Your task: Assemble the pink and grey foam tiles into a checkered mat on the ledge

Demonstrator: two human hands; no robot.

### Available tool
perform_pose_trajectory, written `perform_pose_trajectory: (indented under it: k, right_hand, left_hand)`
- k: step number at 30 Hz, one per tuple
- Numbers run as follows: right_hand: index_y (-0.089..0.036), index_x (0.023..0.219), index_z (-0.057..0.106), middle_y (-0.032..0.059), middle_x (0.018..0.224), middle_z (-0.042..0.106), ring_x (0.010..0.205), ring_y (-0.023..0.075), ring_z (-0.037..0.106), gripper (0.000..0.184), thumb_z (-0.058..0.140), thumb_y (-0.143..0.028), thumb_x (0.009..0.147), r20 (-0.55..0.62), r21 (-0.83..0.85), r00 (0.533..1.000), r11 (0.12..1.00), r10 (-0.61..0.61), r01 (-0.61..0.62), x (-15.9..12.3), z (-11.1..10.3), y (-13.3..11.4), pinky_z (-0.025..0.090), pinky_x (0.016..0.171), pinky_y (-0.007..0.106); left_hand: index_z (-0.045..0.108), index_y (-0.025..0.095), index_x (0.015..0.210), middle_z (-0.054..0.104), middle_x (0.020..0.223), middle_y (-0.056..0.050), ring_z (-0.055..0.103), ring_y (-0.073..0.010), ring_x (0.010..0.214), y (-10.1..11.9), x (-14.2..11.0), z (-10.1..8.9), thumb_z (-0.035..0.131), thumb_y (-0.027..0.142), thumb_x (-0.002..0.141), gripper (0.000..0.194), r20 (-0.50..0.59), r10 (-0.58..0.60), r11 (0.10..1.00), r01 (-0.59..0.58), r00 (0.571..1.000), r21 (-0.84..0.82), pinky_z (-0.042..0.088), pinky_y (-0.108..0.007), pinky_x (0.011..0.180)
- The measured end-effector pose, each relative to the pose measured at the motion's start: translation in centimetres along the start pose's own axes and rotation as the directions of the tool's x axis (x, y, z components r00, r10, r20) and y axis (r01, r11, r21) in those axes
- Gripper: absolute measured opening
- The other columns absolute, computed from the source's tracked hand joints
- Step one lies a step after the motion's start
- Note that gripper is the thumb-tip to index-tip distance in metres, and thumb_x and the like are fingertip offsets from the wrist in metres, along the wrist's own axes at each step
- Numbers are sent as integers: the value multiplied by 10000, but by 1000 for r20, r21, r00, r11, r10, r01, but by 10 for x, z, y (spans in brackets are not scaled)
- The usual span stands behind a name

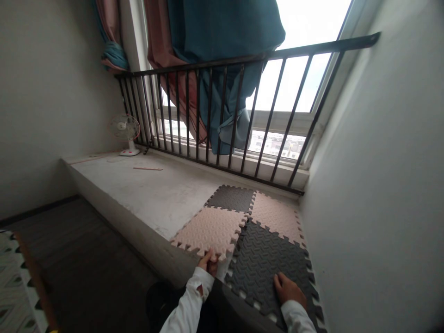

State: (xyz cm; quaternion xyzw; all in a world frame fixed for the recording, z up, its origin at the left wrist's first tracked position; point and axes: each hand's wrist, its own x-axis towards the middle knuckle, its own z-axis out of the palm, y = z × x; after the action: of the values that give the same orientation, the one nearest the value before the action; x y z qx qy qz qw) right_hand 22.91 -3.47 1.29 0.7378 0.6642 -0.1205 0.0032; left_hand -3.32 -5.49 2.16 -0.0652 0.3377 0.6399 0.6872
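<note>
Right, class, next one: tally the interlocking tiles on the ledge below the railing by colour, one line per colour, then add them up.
Pink tiles: 2
Dark grey tiles: 2
Total: 4

The left hand (209, 264) could go left over the nearer pale pink square foam mat (211, 229) and the flat gray concrete ledge (145, 196). A thin light-brown stick (148, 169) lies low there. A small white fan (122, 126) blocks the far corner. A black metal railing (243, 60) shuts off the back, with gaps. A tall white wall (374, 185) stops the right side.
</note>
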Motion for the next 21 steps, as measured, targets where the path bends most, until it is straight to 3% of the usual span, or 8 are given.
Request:
perform_pose_trajectory:
  k: [7,13,21]
  right_hand:
    - [-275,745,556,27,868,652,771,164,590,334,247,-388,804,13,1,1000,1000,2,-2,-1,-2,0,358,584,244]
    - [-273,731,553,31,864,653,767,172,590,335,247,-388,802,8,16,1000,1000,-5,5,0,-1,0,357,586,253]
    - [-273,710,546,17,847,654,758,163,587,325,259,-393,804,3,19,1000,1000,-3,3,0,-2,1,346,560,240]
  left_hand:
    - [393,122,449,374,290,43,251,-7,208,1,-2,0,350,198,828,389,-1,31,998,-31,1000,57,124,-108,236]
    - [405,114,438,395,291,30,298,-17,222,1,-6,4,355,181,824,394,-23,47,997,-46,999,65,145,-111,243]
    - [400,116,432,387,282,25,283,-23,206,3,-8,5,368,206,820,399,-17,18,996,-16,1000,87,143,-122,233]
